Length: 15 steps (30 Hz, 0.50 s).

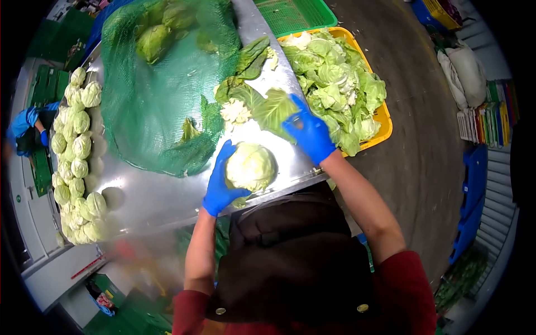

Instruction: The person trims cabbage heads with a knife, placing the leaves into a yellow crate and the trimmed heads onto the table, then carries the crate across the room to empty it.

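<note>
A pale trimmed cabbage (250, 167) sits on the metal table close to its front edge. My left hand (220, 181), in a blue glove, curves around the left side of the cabbage, with the thumb low and the fingers up. To the upper right, my right hand (310, 132), also gloved in blue, has its thumb and index finger apart. Its fingertips are at the right edge of a broad green cabbage leaf (274, 110); a firm hold on the leaf does not show. Darker outer leaves (252, 58) and cut pale pieces (235, 111) lie beyond the cabbage.
A green mesh sack (167, 106) with whole cabbages (154, 43) covers much of the metal table (151, 195). Trimmed cabbages (78, 145) line the left edge. At right, a yellow crate (385, 125) overflows with leaves beside a green crate (293, 14). Another person (30, 123) stands far left.
</note>
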Motion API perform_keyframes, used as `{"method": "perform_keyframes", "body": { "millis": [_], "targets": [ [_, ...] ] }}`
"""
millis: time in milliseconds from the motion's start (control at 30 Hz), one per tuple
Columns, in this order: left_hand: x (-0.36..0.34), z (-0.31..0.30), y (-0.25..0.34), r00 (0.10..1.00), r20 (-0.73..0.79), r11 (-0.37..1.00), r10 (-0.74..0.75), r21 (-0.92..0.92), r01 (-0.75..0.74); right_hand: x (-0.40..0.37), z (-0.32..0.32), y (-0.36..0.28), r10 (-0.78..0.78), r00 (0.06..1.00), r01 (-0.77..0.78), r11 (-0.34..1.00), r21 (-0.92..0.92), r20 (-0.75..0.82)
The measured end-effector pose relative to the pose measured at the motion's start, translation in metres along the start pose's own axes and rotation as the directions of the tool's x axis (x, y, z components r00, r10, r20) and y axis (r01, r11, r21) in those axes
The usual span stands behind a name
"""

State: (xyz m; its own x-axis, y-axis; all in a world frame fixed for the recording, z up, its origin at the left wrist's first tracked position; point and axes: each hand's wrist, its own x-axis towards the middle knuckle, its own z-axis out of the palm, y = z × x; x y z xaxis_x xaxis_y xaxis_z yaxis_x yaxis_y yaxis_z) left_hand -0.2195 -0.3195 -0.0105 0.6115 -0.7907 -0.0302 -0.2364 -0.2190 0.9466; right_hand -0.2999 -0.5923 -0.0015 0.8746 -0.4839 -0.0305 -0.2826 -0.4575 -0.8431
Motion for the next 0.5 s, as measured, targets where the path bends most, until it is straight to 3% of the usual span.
{"method": "perform_keyframes", "body": {
  "millis": [33, 67, 133, 167, 200, 267, 300, 333, 400, 433, 500],
  "targets": [
    [0.010, -0.001, 0.017, 0.999, 0.044, 1.000, -0.008, -0.026, 0.009, -0.003, 0.002, -0.028, -0.073, 0.982, 0.078, 0.997, -0.027, 0.172],
    [0.009, 0.004, 0.023, 0.998, -0.062, 0.998, -0.027, -0.066, 0.023, -0.007, 0.009, -0.042, -0.100, 0.930, 0.075, 0.994, 0.084, 0.355],
    [0.009, 0.013, 0.031, 0.962, -0.264, 0.989, -0.069, -0.145, 0.031, -0.008, 0.035, -0.027, -0.188, 0.918, 0.133, 0.975, 0.176, 0.349],
    [0.002, 0.017, 0.036, 0.915, -0.367, 0.977, -0.169, -0.186, 0.106, -0.005, 0.035, -0.021, -0.141, 0.929, 0.106, 0.987, 0.120, 0.342],
    [-0.009, 0.023, 0.033, 0.880, -0.442, 0.979, -0.176, -0.175, 0.108, -0.001, 0.028, -0.022, -0.093, 0.939, 0.076, 0.995, 0.063, 0.330],
    [-0.011, 0.045, 0.043, 0.861, -0.380, 0.915, -0.338, -0.345, 0.207, 0.001, 0.025, -0.019, -0.023, 0.957, 0.026, 1.000, -0.006, 0.290],
    [-0.003, 0.055, 0.044, 0.880, -0.348, 0.937, -0.325, -0.245, 0.250, 0.002, 0.027, -0.014, -0.010, 0.963, 0.016, 1.000, -0.021, 0.268],
    [0.016, 0.064, 0.037, 0.880, -0.434, 0.980, -0.193, -0.131, 0.150, 0.003, 0.026, -0.017, 0.003, 0.968, 0.006, 0.999, -0.036, 0.249],
    [0.041, 0.056, 0.041, 0.851, -0.463, 0.921, -0.248, 0.160, 0.355, 0.002, 0.022, -0.020, 0.005, 0.966, 0.023, 0.994, -0.105, 0.258],
    [0.047, 0.050, 0.033, 0.871, -0.419, 0.954, -0.258, 0.032, 0.298, 0.003, 0.021, -0.018, -0.003, 0.975, 0.038, 0.988, -0.151, 0.223],
    [0.050, 0.048, 0.037, 0.880, -0.404, 0.939, -0.249, 0.122, 0.322, 0.002, 0.012, -0.026, -0.015, 0.979, 0.085, 0.936, -0.343, 0.204]
  ]
}}
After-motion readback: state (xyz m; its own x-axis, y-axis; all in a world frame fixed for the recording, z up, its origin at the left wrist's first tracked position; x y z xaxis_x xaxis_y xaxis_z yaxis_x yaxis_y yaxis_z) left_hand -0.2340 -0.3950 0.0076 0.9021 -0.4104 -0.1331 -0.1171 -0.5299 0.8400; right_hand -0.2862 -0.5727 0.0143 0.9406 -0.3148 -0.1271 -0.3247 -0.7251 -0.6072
